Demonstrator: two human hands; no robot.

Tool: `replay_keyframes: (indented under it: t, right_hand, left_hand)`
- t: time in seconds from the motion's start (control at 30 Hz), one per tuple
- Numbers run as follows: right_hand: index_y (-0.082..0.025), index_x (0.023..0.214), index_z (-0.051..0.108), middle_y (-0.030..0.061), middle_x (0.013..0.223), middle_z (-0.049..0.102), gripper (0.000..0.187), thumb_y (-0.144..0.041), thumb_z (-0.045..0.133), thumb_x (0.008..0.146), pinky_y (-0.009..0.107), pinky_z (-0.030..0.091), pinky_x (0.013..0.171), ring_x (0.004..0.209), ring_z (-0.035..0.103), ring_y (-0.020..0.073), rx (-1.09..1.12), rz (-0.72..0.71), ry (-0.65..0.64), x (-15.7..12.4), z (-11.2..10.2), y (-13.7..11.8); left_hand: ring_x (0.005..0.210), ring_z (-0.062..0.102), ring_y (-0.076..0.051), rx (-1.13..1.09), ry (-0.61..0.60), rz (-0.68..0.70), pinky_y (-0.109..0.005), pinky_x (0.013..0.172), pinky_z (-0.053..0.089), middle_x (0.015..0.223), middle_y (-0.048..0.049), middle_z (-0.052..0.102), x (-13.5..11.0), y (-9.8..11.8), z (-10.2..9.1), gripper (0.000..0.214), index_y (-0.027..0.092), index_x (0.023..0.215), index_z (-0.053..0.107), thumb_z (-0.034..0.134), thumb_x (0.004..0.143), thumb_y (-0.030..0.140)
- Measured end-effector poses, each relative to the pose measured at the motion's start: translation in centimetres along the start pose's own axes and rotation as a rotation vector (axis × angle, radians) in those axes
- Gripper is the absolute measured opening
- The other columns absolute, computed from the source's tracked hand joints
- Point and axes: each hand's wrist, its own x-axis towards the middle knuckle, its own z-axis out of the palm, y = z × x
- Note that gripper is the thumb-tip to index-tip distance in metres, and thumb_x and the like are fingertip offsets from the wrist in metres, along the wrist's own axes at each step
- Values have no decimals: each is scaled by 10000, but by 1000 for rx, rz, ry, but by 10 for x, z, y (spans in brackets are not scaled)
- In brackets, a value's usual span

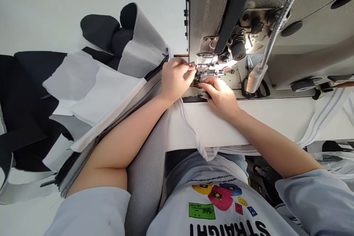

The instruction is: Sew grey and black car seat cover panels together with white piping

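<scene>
My left hand (173, 79) is closed in a pinch at the presser foot (206, 70) of a grey sewing machine (249, 18); what it grips is too small to name. My right hand (220, 96) lies just below the foot, fingers curled and pressing on the machine bed next to a white striped band (190, 121). Grey mesh fabric (146, 162) runs under my left forearm toward the needle.
A pile of black, white and grey fabric pieces (55, 96) covers the table to the left. Black scissors (253, 88) lie on the machine bed at the right, behind a flexible lamp arm (276, 22). White striped tape (323, 118) hangs over the right table edge.
</scene>
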Motion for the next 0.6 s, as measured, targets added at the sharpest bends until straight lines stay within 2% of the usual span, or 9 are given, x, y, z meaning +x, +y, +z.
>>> replay_keyframes:
  t: [0.33,0.6]
  right_hand:
    - [-200,1257,583,119,1231,566,521,-40,425,787,355,493,896,1132,546,248,82,80,12,-2,-1,1]
    - [-192,1244,595,116,1214,575,499,-52,429,795,337,501,853,1116,550,241,81,97,10,-3,-2,1]
  left_hand:
    - [1019,579,-251,-5,-3,15,-402,944,434,940,-69,627,-1,-3,-3,180,237,936,636,534,907,383]
    - [1034,561,-271,52,23,67,-442,950,397,935,-75,627,-1,-5,-1,177,235,876,620,523,915,378]
